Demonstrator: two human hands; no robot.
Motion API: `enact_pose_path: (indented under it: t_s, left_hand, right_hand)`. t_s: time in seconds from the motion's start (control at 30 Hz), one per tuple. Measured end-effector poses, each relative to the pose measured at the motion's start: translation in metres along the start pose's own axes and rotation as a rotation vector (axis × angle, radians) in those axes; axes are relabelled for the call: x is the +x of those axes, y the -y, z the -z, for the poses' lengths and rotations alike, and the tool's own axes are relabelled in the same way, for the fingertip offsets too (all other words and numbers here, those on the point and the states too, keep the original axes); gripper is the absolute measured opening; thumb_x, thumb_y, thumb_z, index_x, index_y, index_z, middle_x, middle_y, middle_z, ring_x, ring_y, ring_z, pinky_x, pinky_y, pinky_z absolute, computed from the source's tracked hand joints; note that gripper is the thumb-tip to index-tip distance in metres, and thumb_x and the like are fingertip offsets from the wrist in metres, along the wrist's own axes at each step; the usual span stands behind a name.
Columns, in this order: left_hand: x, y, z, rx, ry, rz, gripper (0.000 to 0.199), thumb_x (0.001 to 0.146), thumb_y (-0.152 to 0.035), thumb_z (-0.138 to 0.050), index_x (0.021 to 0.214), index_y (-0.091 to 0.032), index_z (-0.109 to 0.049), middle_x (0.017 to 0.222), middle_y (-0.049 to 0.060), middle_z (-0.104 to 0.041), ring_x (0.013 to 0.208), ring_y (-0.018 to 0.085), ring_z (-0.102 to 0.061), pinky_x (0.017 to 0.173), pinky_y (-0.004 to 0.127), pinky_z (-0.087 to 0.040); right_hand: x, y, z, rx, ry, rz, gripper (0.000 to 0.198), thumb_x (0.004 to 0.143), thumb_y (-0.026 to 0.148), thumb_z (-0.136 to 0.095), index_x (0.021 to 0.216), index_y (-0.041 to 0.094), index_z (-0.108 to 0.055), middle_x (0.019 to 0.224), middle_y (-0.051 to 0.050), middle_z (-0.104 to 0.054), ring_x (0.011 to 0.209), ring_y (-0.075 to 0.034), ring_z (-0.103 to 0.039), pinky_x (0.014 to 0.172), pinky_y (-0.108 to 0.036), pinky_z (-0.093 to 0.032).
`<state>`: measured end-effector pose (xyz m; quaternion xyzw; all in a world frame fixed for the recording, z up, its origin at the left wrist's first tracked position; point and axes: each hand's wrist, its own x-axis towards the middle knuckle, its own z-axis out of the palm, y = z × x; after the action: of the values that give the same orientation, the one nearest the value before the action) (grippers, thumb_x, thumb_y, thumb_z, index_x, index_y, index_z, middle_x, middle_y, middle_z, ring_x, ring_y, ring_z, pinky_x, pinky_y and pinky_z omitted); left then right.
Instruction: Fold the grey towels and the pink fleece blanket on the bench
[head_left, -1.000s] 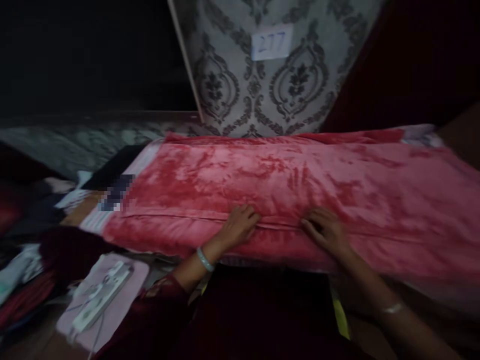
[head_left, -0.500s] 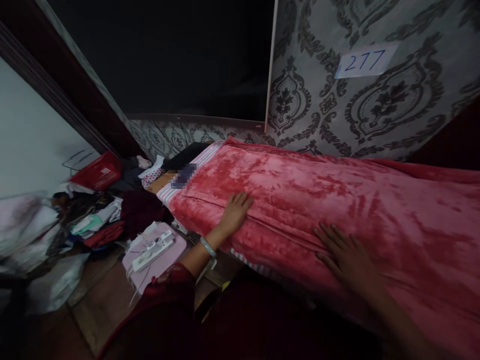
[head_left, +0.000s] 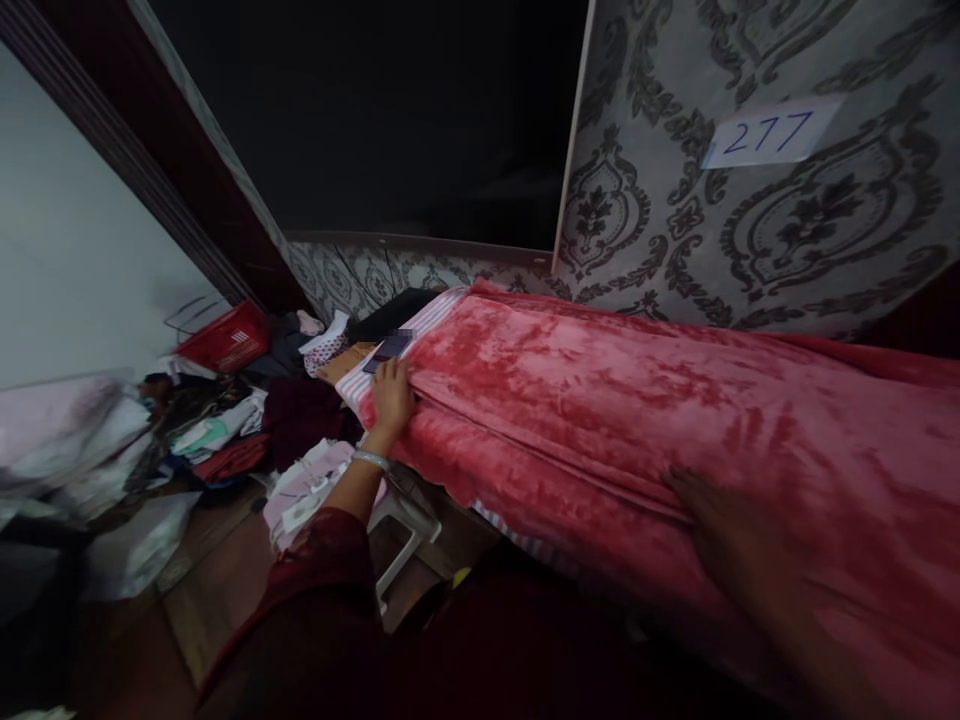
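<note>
A pink-red plush blanket point(head_left: 570, 380) lies spread over a long surface, with a folded edge running lengthwise along its near side. My left hand point(head_left: 392, 395), a pale bangle at its wrist, is at the blanket's left end. Its fingers are bent over the end of the fold, and the thumb is hidden. Just beyond these fingertips lies a dark phone point(head_left: 388, 350), partly blurred, on striped cloth point(head_left: 435, 316). Farther right, my right hand point(head_left: 724, 525) rests on the blanket by the fold, fingers stretched out and close together.
A large dark television screen point(head_left: 390, 120) hangs behind, beside patterned wallpaper with a paper point(head_left: 772, 132) reading 277. At left are a red basket point(head_left: 229, 338), heaped clothes point(head_left: 300, 415) and plastic bags point(head_left: 135, 545). A white stool point(head_left: 405, 530) stands below the blanket.
My left hand has slid leftward along the fold to the blanket's end beside the phone. The right hand stays on the blanket, its fingers closer together. The view has shifted slightly left.
</note>
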<state>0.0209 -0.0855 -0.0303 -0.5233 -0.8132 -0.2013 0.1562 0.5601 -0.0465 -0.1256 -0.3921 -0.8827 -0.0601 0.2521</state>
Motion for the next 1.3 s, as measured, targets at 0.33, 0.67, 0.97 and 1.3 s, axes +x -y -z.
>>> enact_pose_path:
  t_s: [0.33,0.67,0.97,1.3]
  left_hand:
    - [0.016,0.026,-0.001,-1.071,-0.049,0.792,0.047,0.075,-0.024,-0.072,0.12,-0.019,-0.058,0.077,0.002,-0.067,0.076,0.022,-0.07,0.076,0.036,-0.059]
    - [0.029,0.026,0.007,-1.154,0.098,0.858,0.029,0.082,-0.041,-0.067,0.096,-0.015,-0.063,0.07,0.005,-0.063,0.056,0.019,-0.065,0.059,0.04,-0.062]
    - [0.031,0.018,0.0,-0.727,-0.072,0.835,0.01,0.081,-0.025,-0.063,0.08,-0.015,-0.065,0.051,-0.004,-0.047,0.048,0.014,-0.051,0.047,0.025,-0.046]
    - [0.042,0.019,-0.007,-0.393,-0.05,0.705,0.004,0.075,-0.018,-0.063,0.074,-0.019,-0.06,0.077,0.01,-0.068,0.094,0.029,-0.066,0.087,0.038,-0.051]
  right_hand:
    - [0.0,-0.001,-0.002,-0.001,-0.085,0.059,0.049,0.091,0.013,-0.04,0.132,0.019,-0.067,0.131,-0.012,-0.07,0.12,-0.029,-0.066,0.098,-0.047,-0.054]
    - [0.0,0.003,0.001,0.045,-0.018,-0.011,0.064,0.089,0.015,-0.041,0.15,0.026,-0.054,0.136,-0.01,-0.067,0.125,-0.033,-0.063,0.106,-0.056,-0.049]
    - [-0.006,-0.001,-0.005,0.047,0.025,-0.024,0.054,0.092,0.012,-0.037,0.137,0.022,-0.066,0.14,-0.009,-0.066,0.129,-0.03,-0.062,0.105,-0.051,-0.051]
    - [0.006,0.013,0.01,0.023,0.079,-0.061,0.057,0.086,0.009,-0.041,0.135,0.021,-0.068,0.139,-0.011,-0.066,0.13,-0.028,-0.061,0.106,-0.052,-0.052]
